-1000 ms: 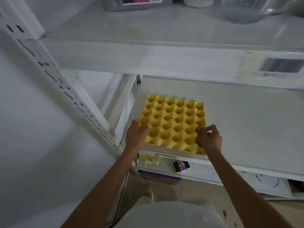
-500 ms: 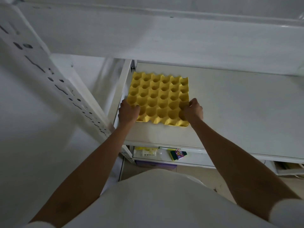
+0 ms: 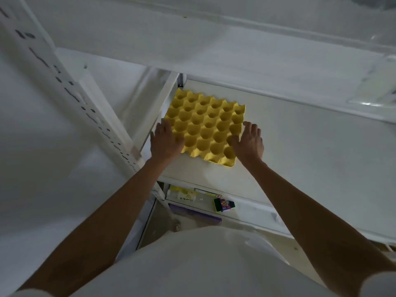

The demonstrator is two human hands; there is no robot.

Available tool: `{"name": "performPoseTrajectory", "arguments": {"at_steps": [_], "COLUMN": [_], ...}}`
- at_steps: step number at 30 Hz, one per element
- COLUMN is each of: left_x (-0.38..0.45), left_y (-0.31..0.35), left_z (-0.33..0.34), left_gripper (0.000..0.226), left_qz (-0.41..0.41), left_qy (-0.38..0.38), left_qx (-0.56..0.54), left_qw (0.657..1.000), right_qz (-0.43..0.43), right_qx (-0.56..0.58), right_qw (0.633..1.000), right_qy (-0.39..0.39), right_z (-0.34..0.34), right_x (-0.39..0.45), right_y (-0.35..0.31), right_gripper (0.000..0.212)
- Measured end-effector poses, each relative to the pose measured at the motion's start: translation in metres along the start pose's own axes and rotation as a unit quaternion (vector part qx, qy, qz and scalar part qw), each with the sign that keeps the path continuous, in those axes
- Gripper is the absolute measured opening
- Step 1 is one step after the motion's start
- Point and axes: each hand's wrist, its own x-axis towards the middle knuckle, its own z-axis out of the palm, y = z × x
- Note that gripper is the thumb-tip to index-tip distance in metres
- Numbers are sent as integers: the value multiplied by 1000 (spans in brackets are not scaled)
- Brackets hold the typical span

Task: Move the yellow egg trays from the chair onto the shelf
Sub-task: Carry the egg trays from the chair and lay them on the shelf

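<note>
Trays (image 3: pixel 205 127) lie flat on the shelf (image 3: pixel 300 159), at its left end. Both my left hand (image 3: pixel 166 140) and right hand (image 3: pixel 249 141) are flat and released beside them. A careless pull back may drag the near corner off.

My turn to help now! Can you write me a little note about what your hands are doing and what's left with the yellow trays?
Left hand: open, fingers spread, resting on the near left corner of the yellow egg tray; no grip.
Right hand: open, at the tray's near right edge; no grip.
The tray lies flat on the shelf, tucked into its left end near the back.
Done: this tray is on the shelf.
Left: pull both hands away. The chair is out of view, so check it for more trays.
</note>
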Motion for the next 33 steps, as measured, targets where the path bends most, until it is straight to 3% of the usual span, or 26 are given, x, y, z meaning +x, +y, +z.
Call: {"name": "performPoseTrajectory", "arguments": {"at_steps": [4,9,13,18,26,29,33], "left_x": [-39,-129,-238,-385,-597,-661,-726], "left_y": [26,64,69,53,37,41,42], "left_z": [10,37,59,78,154,177,199], "left_gripper": [85,83,75,73,67,64,63], "left_qz": [-8,-109,-175,-319,-513,-564,-600], "left_qy": [1,34,84,50,-72,-67,-32], "left_qx": [32,-17,0,27,-74,-128,-179], "left_qw": [999,993,981,946,852,813,779], "right_qz": [-185,-359,-498,-636,-676,-666,-646], "right_qx": [-63,-94,-47,-1,-137,-177,-193], "right_qw": [980,923,859,754,631,589,577], "right_qy": [-34,-107,-111,-164,-355,-422,-461], "right_z": [-24,-41,-46,-37,12,25,34], "right_x": [4,-17,-77,-204,-371,-413,-461], "right_y": [12,25,15,-8,43,67,74], "right_gripper": [58,64,59,59,62,63,64]}}
